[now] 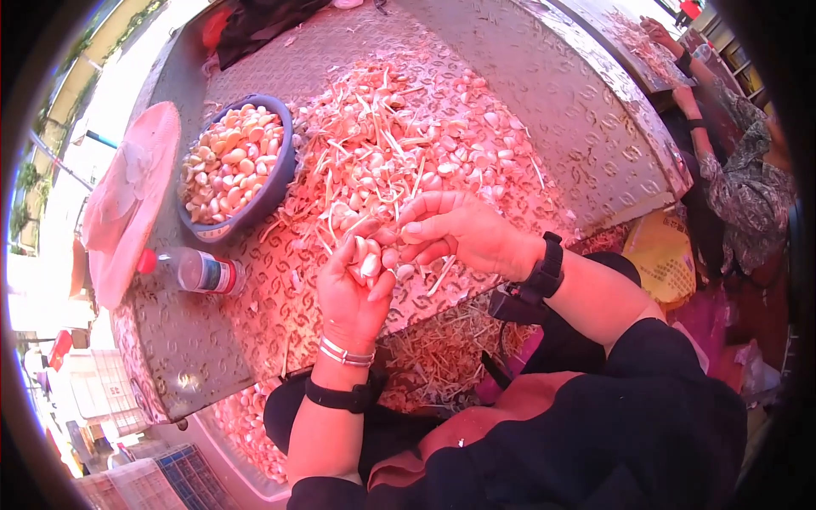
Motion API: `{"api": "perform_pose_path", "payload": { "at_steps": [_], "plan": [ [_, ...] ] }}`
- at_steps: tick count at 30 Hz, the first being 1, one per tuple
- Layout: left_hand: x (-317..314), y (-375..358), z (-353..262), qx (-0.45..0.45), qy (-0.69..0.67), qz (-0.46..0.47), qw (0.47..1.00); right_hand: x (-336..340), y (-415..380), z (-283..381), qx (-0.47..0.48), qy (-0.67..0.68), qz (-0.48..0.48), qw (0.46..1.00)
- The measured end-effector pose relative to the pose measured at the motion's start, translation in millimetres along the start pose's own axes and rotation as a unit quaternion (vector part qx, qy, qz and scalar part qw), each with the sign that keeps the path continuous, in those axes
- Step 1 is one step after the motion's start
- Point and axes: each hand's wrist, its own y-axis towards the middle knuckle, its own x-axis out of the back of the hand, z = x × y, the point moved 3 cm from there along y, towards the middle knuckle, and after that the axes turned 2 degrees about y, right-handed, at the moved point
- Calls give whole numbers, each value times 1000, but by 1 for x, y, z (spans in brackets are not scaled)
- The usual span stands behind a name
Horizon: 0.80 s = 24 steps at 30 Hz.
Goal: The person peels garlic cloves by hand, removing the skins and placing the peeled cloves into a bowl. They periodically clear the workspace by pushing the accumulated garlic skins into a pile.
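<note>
Several pale garlic cloves (367, 257) rest in my left hand (347, 297), whose fingers curl up around them. Meeting it from the right is my right hand (480, 234), thumb and fingertips pinched together close to the cloves. What sits between those right fingertips is too small to make out. Just beyond both hands lies a heap of garlic cloves, skins and dry stalks (387, 136) on the patterned metal table (285, 336). At the left, a blue bowl (287, 157) holds many peeled garlic cloves (229, 161).
A plastic bottle (208, 272) with a red cap lies left, beside a pale hat (132, 204). Dark cloth (263, 30) sits at the far end. Below the table are stalks (442, 365) and a tub of garlic (251, 433). Another person (748, 183) works at the right near a yellow sack (663, 259).
</note>
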Motion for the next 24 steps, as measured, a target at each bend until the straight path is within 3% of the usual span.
{"api": "perform_pose_path", "payload": {
  "at_steps": [5,9,16,18,20,24],
  "plan": [
    [7,-5,-4,-26,38,-38,998,16,10,-8,1,-19,-73,997],
    [8,-12,-5,-37,33,-84,995,-11,39,9,30,-65,-98,993],
    [16,-11,-20,-70,10,-153,986,-109,166,64,100,-136,79,983],
    [14,-10,-27,-83,9,-110,990,-111,152,77,97,-188,29,977],
    [17,-6,-30,-84,-22,-30,996,-94,132,92,208,-379,-27,901],
    [2,-6,-21,-70,5,-57,996,-19,53,79,155,-456,-53,875]
  ]
}}
